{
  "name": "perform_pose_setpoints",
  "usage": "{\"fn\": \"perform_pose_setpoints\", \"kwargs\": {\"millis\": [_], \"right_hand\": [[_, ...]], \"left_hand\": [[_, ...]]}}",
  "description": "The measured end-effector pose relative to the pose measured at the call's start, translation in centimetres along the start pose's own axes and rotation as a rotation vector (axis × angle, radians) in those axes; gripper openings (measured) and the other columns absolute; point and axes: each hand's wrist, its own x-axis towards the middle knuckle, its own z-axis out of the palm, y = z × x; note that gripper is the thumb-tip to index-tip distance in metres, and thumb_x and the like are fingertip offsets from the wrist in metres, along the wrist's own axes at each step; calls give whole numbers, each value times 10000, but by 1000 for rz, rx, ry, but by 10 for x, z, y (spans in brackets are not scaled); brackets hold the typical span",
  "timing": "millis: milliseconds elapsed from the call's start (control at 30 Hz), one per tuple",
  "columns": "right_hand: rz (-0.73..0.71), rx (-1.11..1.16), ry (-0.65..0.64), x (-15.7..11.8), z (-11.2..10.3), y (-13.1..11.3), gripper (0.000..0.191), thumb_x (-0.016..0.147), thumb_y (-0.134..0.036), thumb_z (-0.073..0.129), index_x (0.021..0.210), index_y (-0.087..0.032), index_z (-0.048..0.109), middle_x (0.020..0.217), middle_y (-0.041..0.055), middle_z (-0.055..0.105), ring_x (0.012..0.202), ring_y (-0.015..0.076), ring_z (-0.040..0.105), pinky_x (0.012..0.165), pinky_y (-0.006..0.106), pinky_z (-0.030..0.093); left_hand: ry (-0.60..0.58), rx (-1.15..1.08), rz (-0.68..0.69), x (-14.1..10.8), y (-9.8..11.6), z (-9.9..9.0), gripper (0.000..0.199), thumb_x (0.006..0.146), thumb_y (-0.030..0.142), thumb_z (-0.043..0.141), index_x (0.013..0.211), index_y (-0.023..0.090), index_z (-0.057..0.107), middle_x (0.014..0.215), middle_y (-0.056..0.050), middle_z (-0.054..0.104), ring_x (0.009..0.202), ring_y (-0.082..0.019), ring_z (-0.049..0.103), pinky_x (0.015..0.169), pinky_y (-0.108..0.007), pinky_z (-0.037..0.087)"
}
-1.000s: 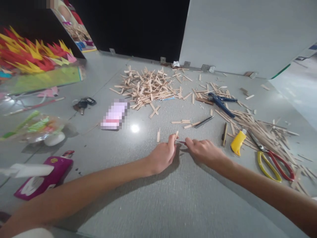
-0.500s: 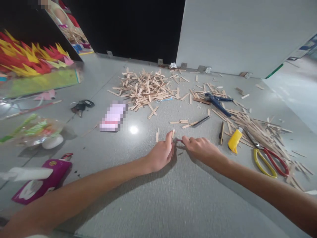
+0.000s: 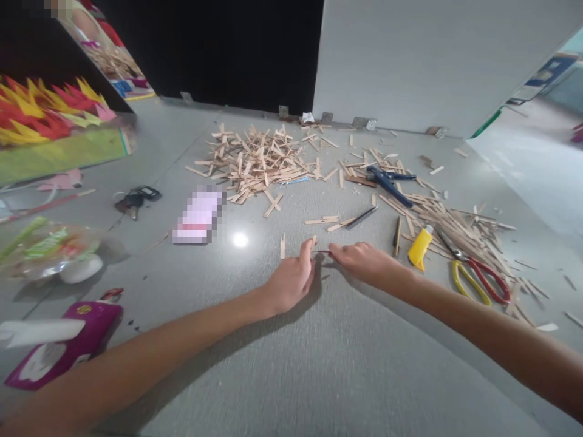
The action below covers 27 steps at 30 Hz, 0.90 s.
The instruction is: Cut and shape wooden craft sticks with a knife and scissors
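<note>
My left hand [image 3: 289,284] is closed on a small pale wooden stick [image 3: 314,240], whose end pokes up past the fingertips. My right hand [image 3: 357,257] pinches a thin dark-red rod [image 3: 323,252], and its far end reaches the left fingers. Whether the rod touches the stick is hidden. Just beyond the left hand lies a split wooden stick [image 3: 283,247]. Farther off are a few flat craft sticks [image 3: 322,220] and a dark pen-like tool [image 3: 362,217]. Right of my right hand lie another slim pen-like tool [image 3: 397,237] and a yellow box cutter [image 3: 419,247].
Craft sticks form a heap [image 3: 257,159] at the back. Blue-handled pliers [image 3: 390,186] and red-and-yellow-handled scissors [image 3: 471,276] lie among scraps at right. Left are a phone [image 3: 198,215], keys [image 3: 135,200], a purple pouch [image 3: 86,328] and a plastic bag [image 3: 52,243]. Panels [image 3: 387,60] stand behind.
The whole view has swung slightly right, so everything sits farther left. Slightly more of the red rod shows between my hands, and both hands keep their grip.
</note>
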Motion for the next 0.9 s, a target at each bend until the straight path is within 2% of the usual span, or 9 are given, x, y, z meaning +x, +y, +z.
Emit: {"fn": "perform_pose_setpoints", "kwargs": {"millis": [67,200,300,367,467,567,633,767,900], "right_hand": [[19,-5,-7,-2,-3,-2,225,999,2,514,1099,-133,663,731,40,733,570,142,662,498,262,256],[221,-82,15,-14,-24,-36,299,949,44,464,1037,-103,708,682,84,711,512,153,631,439,248,224],[270,-87,28,-18,-34,-53,290,893,51,488,1003,-91,715,644,82,685,462,153,595,410,240,201],[243,-88,51,-17,-29,-51,294,883,61,467,955,-111,695,632,71,672,457,152,587,411,247,198],[151,-69,90,-11,-10,-30,319,919,69,414,926,-143,652,651,59,677,485,153,602,441,267,217],[61,-20,88,-3,9,-8,250,980,11,445,987,-149,637,696,47,706,504,148,600,476,291,242],[37,-2,88,-1,13,-3,201,994,-26,475,1014,-153,629,703,35,711,501,145,585,484,295,262],[117,-86,103,-11,-2,-28,300,958,48,415,998,-131,652,668,59,700,504,148,614,456,277,246],[249,-155,46,-19,-16,-51,339,925,90,399,1007,-84,678,650,87,698,467,156,631,404,260,169]], "left_hand": [[-10,-4,9,0,0,-1,454,1112,289,314,1529,111,277,818,-39,696,631,-200,685,614,-281,485],[-25,11,60,-1,0,-1,478,1125,345,226,1523,87,277,634,72,533,466,-165,515,510,-249,357],[-38,-12,81,-2,1,-1,516,1124,372,193,1527,58,266,620,85,497,459,-170,495,496,-258,344],[-61,-41,51,-3,1,-2,514,1128,355,179,1532,46,253,615,85,505,475,-176,533,500,-255,363],[-69,-85,8,-2,0,-3,480,1132,338,209,1527,68,254,642,58,573,514,-184,596,533,-256,416],[-28,-85,27,-1,-1,-3,468,1116,329,291,1522,96,272,753,-19,671,588,-204,659,588,-284,468],[4,-73,33,0,-1,-2,456,1106,305,311,1514,103,289,782,-40,689,612,-212,671,615,-301,490],[-43,-75,-1,0,2,-4,439,1113,311,279,1503,112,305,665,35,623,522,-193,612,568,-278,457],[-70,-51,-8,0,4,-6,456,1126,351,222,1508,116,303,685,37,629,532,-192,618,560,-276,436]]}}
